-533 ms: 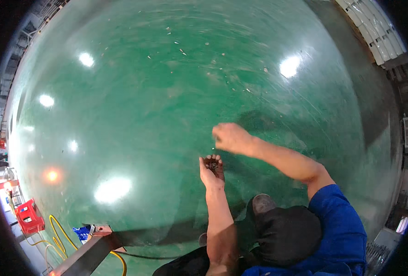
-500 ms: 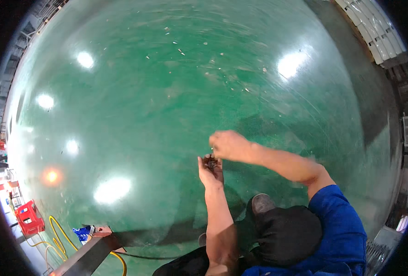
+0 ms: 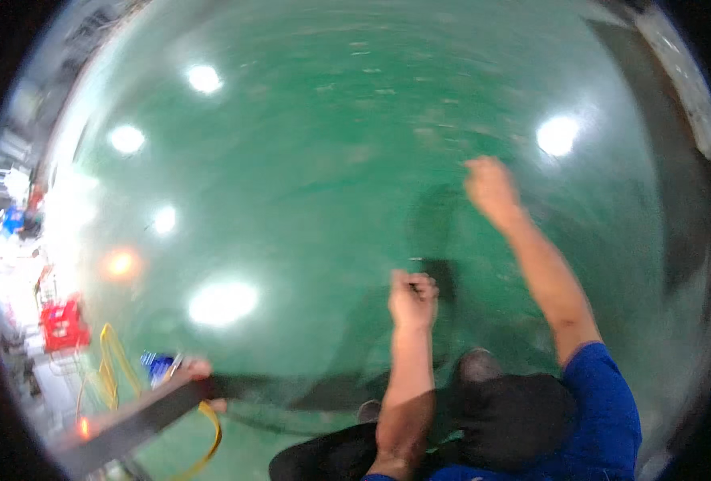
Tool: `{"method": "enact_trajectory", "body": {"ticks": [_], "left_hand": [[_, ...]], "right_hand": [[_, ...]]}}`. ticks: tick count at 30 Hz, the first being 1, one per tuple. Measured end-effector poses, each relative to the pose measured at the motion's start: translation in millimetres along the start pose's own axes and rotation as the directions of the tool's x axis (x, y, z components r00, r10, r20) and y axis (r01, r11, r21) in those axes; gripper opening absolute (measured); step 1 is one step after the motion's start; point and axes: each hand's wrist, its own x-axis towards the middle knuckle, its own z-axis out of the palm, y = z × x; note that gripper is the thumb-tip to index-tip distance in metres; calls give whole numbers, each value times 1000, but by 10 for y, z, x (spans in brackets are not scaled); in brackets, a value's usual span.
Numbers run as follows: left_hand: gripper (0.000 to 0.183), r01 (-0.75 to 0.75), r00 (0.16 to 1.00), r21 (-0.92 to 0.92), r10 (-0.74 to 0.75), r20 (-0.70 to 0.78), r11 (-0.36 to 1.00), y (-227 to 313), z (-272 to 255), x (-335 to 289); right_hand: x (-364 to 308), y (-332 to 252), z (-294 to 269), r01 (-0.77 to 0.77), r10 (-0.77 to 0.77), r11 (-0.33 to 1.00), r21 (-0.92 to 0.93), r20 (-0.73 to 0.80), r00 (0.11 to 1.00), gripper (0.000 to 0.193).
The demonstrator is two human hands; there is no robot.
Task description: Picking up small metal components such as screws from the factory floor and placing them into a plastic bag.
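Left hand (image 3: 413,303): raised above the floor, fingers curled inward over the palm, a dark patch between them; cannot tell whether they grasp anything

Right hand (image 3: 492,190): farther out and to the right, arm extended, fingers bunched toward the tips; motion blur, cannot tell whether they are clenched on something or hold nothing

Small pale bits (image 3: 371,70): scattered over the floor beyond both hands, upper middle, outlines smeared; 1 pale speck (image 3: 415,259) shows just past the left fingertips, cannot tell whether on the floor or above it

Green floor (image 3: 307,184): glossy, with several white light reflections and 1 orange glow (image 3: 121,262); dark shadows beside the left hand and across the lower part

Grey beam (image 3: 135,425): lower left, slanting, passing in front of the yellow hose (image 3: 109,365) and hiding part of it

Blue packet (image 3: 159,366): near the upper end of the beam

Red plastic stool or crate (image 3: 64,325): left side, well apart from the hands

Dark-clad knee (image 3: 516,421): lower right of centre, blocking the view of the floor under it; 1 shoe (image 3: 478,365) just ahead

Blue sleeve (image 3: 604,393): right arm

Pale long stack (image 3: 680,76): upper right rim, blurred
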Motion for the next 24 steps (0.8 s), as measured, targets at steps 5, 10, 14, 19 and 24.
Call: {"method": "enact_trajectory", "body": {"ticks": [5,10,14,19,24], "left_hand": [[36,-19,979,115,42,-197,993,-286,253,23],[35,-82,982,48,88,-165,996,-140,153,-77],[34,-110,986,71,118,-118,991,-180,189,-60],[32,-163,970,84,175,-167,983,-96,37,-178],[32,-143,982,51,148,-115,988,-66,2,-118]], "right_hand": [[138,1280,374,-34,39,982,-183,23,999,26],[228,1506,730,9,17,965,-263,98,995,18],[174,1335,441,-11,20,978,-210,42,999,16],[-491,-156,-16,130,-190,950,284,194,962,17],[-1191,-1139,-309,214,-480,772,598,329,813,15]]}}
